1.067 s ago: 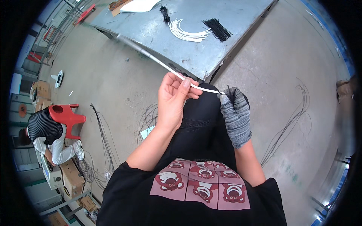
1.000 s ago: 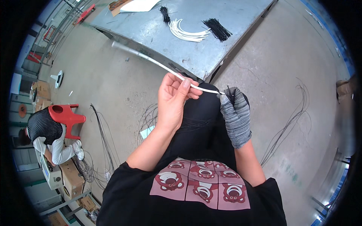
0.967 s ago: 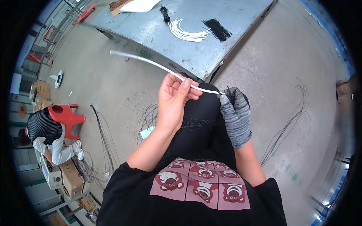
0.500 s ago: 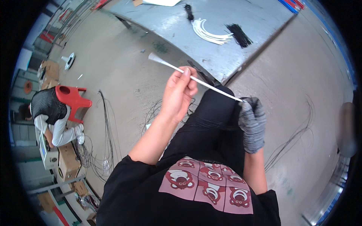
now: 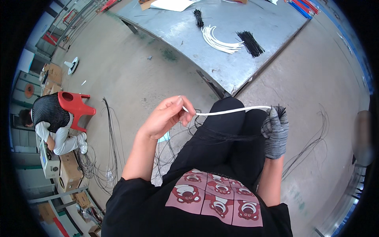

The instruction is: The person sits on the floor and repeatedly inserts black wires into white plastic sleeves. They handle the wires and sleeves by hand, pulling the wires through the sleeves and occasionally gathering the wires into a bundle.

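Observation:
A thin white tube [image 5: 233,111] stretches, slightly bowed, between my two hands above my knees. My bare left hand [image 5: 169,115] is closed around its left end between thumb and fingers. My right hand [image 5: 275,134], in a grey knitted glove, is closed at the tube's other end and also grips a bundle of thin black wires [image 5: 237,137]. Short black wire ends stick up above the glove, while the long loops sag leftward across my lap. Whether any wire runs inside the tube, I cannot tell.
Ahead stands a grey metal table [image 5: 173,35] with white tubes [image 5: 219,44] and black wire bundles [image 5: 250,43]. More black wires [image 5: 306,150] lie on the floor at right. At left, a person [image 5: 53,118] bends over a box beside a red stool [image 5: 77,108].
My left hand has moved down and left, and the tube has gone from a steep slant to nearly level. My right hand has shifted slightly right, and black wire ends now show above it.

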The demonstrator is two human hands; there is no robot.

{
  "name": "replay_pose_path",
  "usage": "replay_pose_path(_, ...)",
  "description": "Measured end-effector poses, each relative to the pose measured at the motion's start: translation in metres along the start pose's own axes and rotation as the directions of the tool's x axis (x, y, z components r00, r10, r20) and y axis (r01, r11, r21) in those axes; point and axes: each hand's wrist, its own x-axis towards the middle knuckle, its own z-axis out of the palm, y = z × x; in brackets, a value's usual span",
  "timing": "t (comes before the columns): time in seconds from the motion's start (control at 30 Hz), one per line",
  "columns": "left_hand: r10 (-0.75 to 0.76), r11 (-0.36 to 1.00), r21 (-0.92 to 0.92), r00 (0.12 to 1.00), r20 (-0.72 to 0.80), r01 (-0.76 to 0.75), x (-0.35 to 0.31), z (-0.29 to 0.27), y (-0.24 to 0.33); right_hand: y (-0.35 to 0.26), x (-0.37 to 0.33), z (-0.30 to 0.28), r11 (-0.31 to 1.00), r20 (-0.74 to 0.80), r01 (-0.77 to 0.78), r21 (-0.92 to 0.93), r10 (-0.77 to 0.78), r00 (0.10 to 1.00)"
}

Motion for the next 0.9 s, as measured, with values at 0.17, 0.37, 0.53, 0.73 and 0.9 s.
replay_pose_path(0.17, 0.086, 0.906, -0.409, 0.993, -0.076, -0.110, 0.008, 0.020, -0.007, -0.002, 0.009, -0.004, 0.994, 0.026, -0.009, 0.106, 0.006, 1.000)
replay_pose_path(0.37, 0.206, 0.943, -0.189, 0.929, -0.309, -0.272, 0.035, 0.053, -0.056, -0.013, -0.020, 0.028, 0.997, 0.118, -0.081, -0.003, 0.081, 0.990)
replay_pose_path(0.53, 0.284, 0.889, -0.253, 0.892, -0.352, -0.383, 0.059, 0.101, -0.077, 0.005, -0.035, 0.048, 0.959, 0.275, -0.087, -0.268, 0.162, 0.948)
replay_pose_path(0.73, 0.145, 0.989, 0.000, 0.989, -0.016, -0.145, 0.088, 0.068, -0.069, 0.005, -0.018, 0.034, 0.947, 0.235, -0.093, -0.306, 0.170, 0.957)
replay_pose_path(0.9, 0.338, 0.052, 0.937, 0.889, 0.308, -0.345, 0.224, -0.044, -0.047, 0.002, -0.003, 0.014, 0.977, 0.205, -0.196, -0.083, 0.209, 0.956)
